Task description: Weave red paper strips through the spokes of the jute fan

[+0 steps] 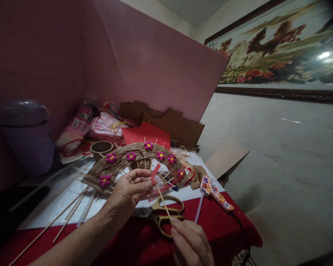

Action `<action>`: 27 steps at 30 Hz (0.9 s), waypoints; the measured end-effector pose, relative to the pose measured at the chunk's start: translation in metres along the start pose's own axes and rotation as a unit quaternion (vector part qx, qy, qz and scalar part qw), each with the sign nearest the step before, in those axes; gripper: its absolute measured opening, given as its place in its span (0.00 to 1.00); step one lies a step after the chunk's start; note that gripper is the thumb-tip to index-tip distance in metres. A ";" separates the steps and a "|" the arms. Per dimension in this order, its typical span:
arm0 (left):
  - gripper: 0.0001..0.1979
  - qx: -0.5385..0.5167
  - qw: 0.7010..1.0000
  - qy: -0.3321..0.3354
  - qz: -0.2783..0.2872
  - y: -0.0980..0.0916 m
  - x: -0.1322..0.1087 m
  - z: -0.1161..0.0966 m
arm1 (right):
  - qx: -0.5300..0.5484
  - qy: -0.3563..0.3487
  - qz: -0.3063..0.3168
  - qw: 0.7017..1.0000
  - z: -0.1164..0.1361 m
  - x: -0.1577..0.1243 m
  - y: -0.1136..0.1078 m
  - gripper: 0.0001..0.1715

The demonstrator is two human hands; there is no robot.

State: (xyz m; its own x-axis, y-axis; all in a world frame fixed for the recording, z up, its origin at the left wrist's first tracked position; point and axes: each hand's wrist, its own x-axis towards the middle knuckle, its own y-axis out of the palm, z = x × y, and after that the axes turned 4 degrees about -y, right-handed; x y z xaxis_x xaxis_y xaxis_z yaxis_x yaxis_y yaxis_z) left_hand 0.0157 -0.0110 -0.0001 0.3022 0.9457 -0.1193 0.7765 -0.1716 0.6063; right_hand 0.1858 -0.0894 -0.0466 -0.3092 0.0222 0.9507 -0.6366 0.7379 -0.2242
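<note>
My left hand (pixel 133 188) pinches a small red paper strip (pixel 155 170) between thumb and fingers. A thin wooden stick (pixel 164 203) runs from beside that strip down to my right hand (pixel 191 240), whose fingers are closed on its lower end. Whether strip and stick are joined is hidden by my left fingertips. Just beyond lies a fan-shaped piece wrapped in brown twine (pixel 138 153), with several magenta flowers with yellow centres on it and short sticks poking out. Scissors with gold-coloured handles (pixel 169 210) lie beneath my hands on the red cloth.
A flower-patterned glue gun (pixel 215 194) with a clear glue stick lies at the right edge of the table. Loose wooden sticks (pixel 69 210) spread at left. Behind are a tape roll (pixel 101 147), red paper (pixel 147 133), torn cardboard (pixel 172 123) and a purple bin (pixel 27 144).
</note>
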 end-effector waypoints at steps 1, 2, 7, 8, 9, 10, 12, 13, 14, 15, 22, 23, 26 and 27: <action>0.16 0.001 1.000 -0.001 0.002 0.000 0.000 0.000 | 0.002 0.000 0.001 1.000 0.000 0.001 0.000 0.07; 0.16 0.001 1.000 -0.003 0.002 0.000 0.000 0.000 | 0.004 0.000 0.002 1.000 0.001 0.001 0.000 0.06; 0.16 0.001 1.000 -0.004 0.005 -0.001 0.002 0.001 | 0.011 0.022 -0.001 1.000 0.003 -0.002 0.005 0.07; 0.16 0.001 1.000 -0.004 0.008 -0.001 0.002 0.002 | 0.013 0.031 -0.004 0.999 0.004 -0.004 0.006 0.08; 0.16 0.000 1.000 -0.003 0.011 -0.002 0.002 0.002 | 0.014 0.037 -0.008 0.999 0.004 -0.006 0.007 0.08; 0.15 -0.003 1.000 -0.002 0.012 -0.002 0.002 0.002 | 0.013 0.041 -0.009 0.999 0.005 -0.009 0.008 0.08; 0.15 -0.011 1.000 -0.005 0.012 -0.001 0.002 0.001 | 0.008 0.041 -0.004 0.999 0.005 -0.011 0.008 0.08; 0.15 -0.014 1.000 -0.008 0.013 -0.001 0.001 0.001 | 0.003 0.039 0.000 0.999 0.005 -0.012 0.008 0.08; 0.15 -0.016 1.000 -0.012 0.013 -0.001 0.001 0.000 | -0.002 0.036 0.002 0.999 0.005 -0.012 0.008 0.08; 0.15 -0.018 1.000 -0.018 0.012 -0.001 0.001 0.000 | -0.008 0.032 0.007 0.999 0.005 -0.012 0.008 0.08; 0.15 -0.014 1.000 -0.024 0.012 -0.001 0.000 0.000 | -0.015 0.017 0.002 1.000 0.004 -0.008 0.008 0.07; 0.15 -0.011 1.000 -0.024 0.012 -0.001 0.001 0.000 | -0.015 0.015 -0.004 1.000 0.004 -0.008 0.007 0.07; 0.15 -0.009 1.000 -0.025 0.005 -0.001 0.000 -0.001 | -0.015 -0.007 -0.004 1.000 0.002 -0.007 0.005 0.08; 0.15 -0.011 1.000 -0.027 0.002 -0.001 0.000 -0.001 | -0.014 -0.013 0.000 1.000 0.001 -0.006 0.004 0.08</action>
State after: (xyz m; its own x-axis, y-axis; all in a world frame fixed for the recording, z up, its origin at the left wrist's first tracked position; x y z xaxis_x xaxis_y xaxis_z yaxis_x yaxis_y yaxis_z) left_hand 0.0145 -0.0106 0.0005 0.3351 0.9289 -0.1578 0.7634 -0.1696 0.6232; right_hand 0.1843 -0.0867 -0.0538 -0.3273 0.0055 0.9449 -0.6160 0.7570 -0.2178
